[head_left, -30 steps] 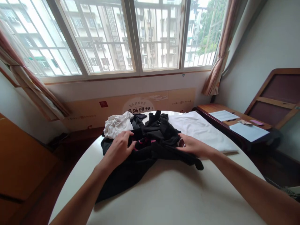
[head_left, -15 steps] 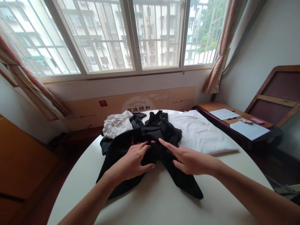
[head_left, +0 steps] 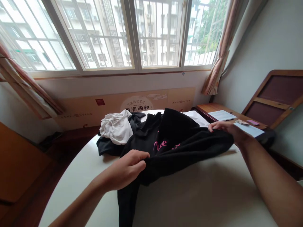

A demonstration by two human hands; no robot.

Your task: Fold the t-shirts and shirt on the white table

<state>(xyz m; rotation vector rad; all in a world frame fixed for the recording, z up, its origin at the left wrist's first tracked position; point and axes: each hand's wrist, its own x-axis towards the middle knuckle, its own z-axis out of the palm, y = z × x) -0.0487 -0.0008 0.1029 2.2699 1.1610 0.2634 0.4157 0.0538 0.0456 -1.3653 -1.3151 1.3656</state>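
Observation:
A black shirt with pink lettering [head_left: 180, 142] is stretched between my two hands above the round white table [head_left: 201, 195]. My left hand [head_left: 129, 167] pinches its near edge at the lower left, fingers closed on the cloth. Off to the right, my right hand [head_left: 224, 127] grips the far edge of the same shirt, fingers curled over the fabric. One part of the shirt hangs down toward the table's near side. The shirt covers most of a flat white garment [head_left: 197, 117] behind it.
A crumpled white garment [head_left: 115, 127] lies on more dark clothes [head_left: 106, 146] at the table's far left. A wooden side table [head_left: 213, 108] with papers [head_left: 221, 115] stands to the right, a brown framed panel [head_left: 276, 97] behind it. Barred windows and curtains fill the back wall.
Both hands have gone from lying flat on the black pile to gripping the shirt. They have moved apart and lifted it, spreading it so the pink lettering shows.

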